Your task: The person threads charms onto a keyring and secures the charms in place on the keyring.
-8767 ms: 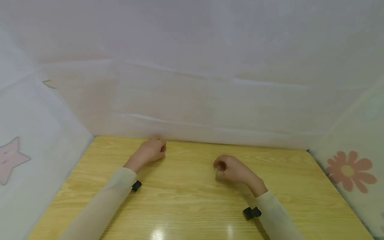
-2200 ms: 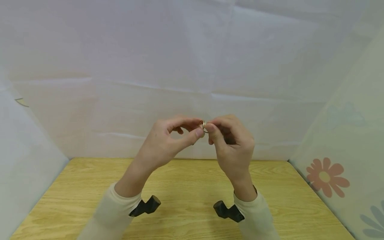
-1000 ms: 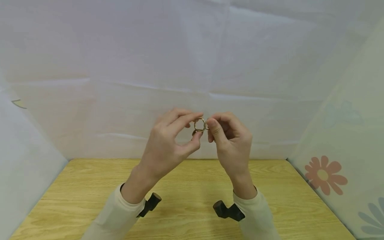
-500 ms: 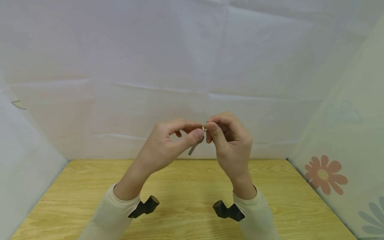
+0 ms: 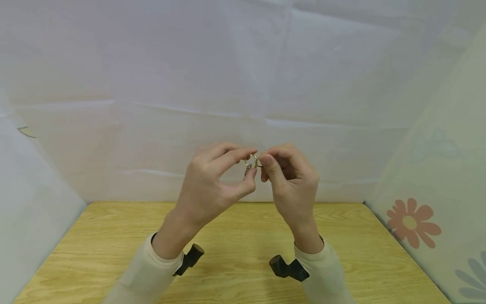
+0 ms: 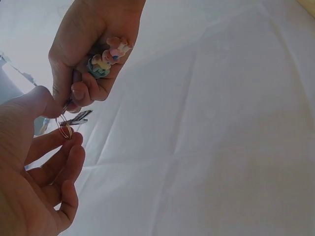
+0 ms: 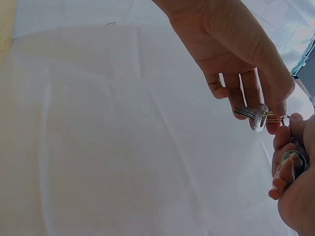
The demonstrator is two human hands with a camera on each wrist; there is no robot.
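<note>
While both hands are raised above the table, status as follows:

left hand [image 5: 212, 185]: thumb and forefinger pinched on the key ring [image 5: 252, 160]; remaining fingers loosely curled below the pinch, holding nothing.
right hand [image 5: 292, 181]: thumb and forefinger pinching the ring's opposite side; other fingers curled round a small pastel charm [image 6: 107, 58] in the palm.
key ring: thin gold wire loop, held between the two pinches, fingertips of both hands almost touching across it.
key [image 7: 252, 116]: silver, hanging on the ring, just under the left fingertips, blade pointing away from the right hand.
charm: pink and teal figure, tucked behind the right pinch; seen in the wrist views only.
table [image 5: 235, 236]: light wood, well below the grip, nothing touching it.
backdrop [image 5: 243, 84]: white cloth behind the hands.
wrist cameras [image 5: 288, 268]: black mounts at both cuffs.
</note>
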